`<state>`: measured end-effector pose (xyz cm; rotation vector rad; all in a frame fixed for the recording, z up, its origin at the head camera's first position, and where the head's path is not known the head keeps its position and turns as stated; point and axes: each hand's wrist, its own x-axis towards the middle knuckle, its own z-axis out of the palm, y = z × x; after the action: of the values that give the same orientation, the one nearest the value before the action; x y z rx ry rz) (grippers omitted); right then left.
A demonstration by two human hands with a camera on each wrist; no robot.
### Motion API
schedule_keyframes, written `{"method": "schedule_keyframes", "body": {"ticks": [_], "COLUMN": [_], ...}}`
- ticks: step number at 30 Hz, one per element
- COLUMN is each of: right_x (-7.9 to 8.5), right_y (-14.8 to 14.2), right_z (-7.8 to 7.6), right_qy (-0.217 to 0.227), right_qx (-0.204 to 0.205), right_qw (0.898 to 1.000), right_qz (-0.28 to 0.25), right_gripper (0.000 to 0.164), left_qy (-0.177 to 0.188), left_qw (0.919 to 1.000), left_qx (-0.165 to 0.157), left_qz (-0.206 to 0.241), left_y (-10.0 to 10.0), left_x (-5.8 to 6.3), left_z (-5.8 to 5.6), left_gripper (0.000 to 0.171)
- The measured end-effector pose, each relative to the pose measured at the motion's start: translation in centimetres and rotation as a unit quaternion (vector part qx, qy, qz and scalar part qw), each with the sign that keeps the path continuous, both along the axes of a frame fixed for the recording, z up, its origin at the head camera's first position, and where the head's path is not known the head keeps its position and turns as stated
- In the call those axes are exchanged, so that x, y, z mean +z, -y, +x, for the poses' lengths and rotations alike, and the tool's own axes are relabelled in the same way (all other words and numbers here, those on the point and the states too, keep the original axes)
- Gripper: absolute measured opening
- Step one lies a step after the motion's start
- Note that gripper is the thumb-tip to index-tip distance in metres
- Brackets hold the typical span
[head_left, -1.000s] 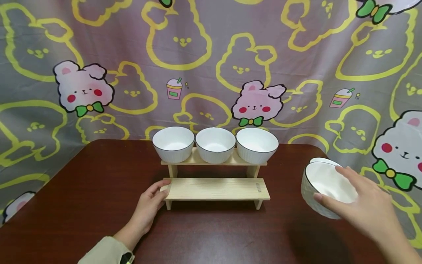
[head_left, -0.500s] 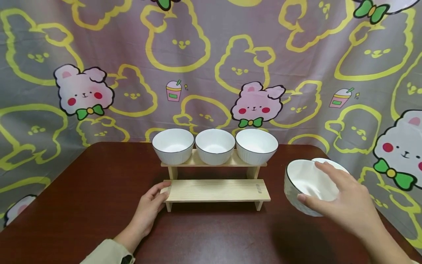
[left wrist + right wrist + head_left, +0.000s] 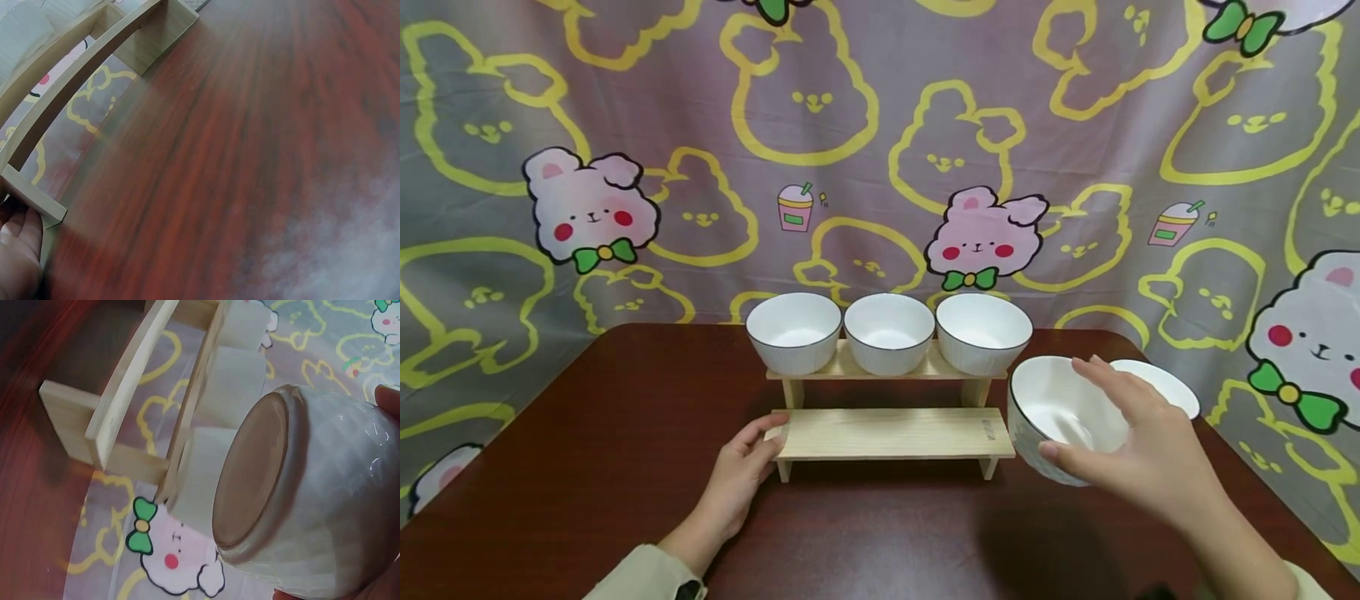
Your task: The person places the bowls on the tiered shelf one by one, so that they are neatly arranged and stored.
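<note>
My right hand (image 3: 1157,454) grips a white bowl (image 3: 1063,404) by its rim, thumb at the near side and fingers across the far side. The bowl tilts, its mouth facing up and toward me, just right of the stand's lower shelf. In the right wrist view, the bowl's diamond-textured side (image 3: 337,481) and round base show. My left hand (image 3: 737,471) holds the left end of a two-tier wooden stand (image 3: 895,432) at its lower shelf. On the upper tier stand three white bowls in a row: left (image 3: 793,333), middle (image 3: 890,333) and right (image 3: 984,333), each dark-rimmed.
Another white dish (image 3: 1165,387) shows behind my right hand, partly hidden by it. A dark red-brown wooden table (image 3: 625,417) carries the stand. Behind its far edge hangs a grey curtain (image 3: 865,100) with cartoon bunnies.
My right hand has moved left with the tilted bowl, from well right of the stand to beside its lower shelf. The dish behind shows more. My left hand keeps its place.
</note>
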<state>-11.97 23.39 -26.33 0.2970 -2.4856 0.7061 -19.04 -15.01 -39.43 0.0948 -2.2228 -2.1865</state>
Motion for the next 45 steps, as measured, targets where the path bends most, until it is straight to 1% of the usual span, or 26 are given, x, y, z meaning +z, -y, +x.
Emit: {"method": "schedule_keyframes", "body": {"ticks": [8,12,19,25,38,41,45], "right_x": [0.4,0.6,0.6,0.6,-0.8,-1.3,-1.8], "right_y": [2.1,3.2,4.9,6.2,9.1,9.8,10.6], "right_z": [-0.4,-0.7,-1.1,-1.4,-2.5,-2.8,-3.2], "right_qy": [0.002,0.001,-0.014,-0.006,0.032,0.033,0.016], "right_qx": [0.037,0.048,0.077,0.091,0.124,0.134,0.155], "right_qw": [0.999,0.999,0.997,0.996,0.992,0.99,0.988], "right_qz": [0.002,0.006,0.005,0.009,-0.01,-0.012,-0.014], "right_gripper": [0.082,0.081,0.081,0.078,0.08,0.08,0.079], "left_qy": [0.003,0.002,0.0,0.001,0.003,0.003,0.004], "left_qw": [1.0,1.0,1.0,1.0,1.0,1.0,1.0], "left_qx": [-0.001,0.0,-0.002,-0.001,-0.001,-0.001,0.002], "left_qz": [0.004,0.004,0.002,-0.001,0.001,-0.001,-0.001], "left_y": [0.0,0.0,0.0,0.0,0.1,0.0,0.0], "left_x": [0.0,-0.1,-0.2,-0.3,-0.2,-0.2,-0.1], "left_z": [0.0,0.0,-0.1,-0.1,-0.1,-0.1,-0.1], "left_gripper": [0.037,0.037,0.037,0.037,0.037,0.037,0.037]}}
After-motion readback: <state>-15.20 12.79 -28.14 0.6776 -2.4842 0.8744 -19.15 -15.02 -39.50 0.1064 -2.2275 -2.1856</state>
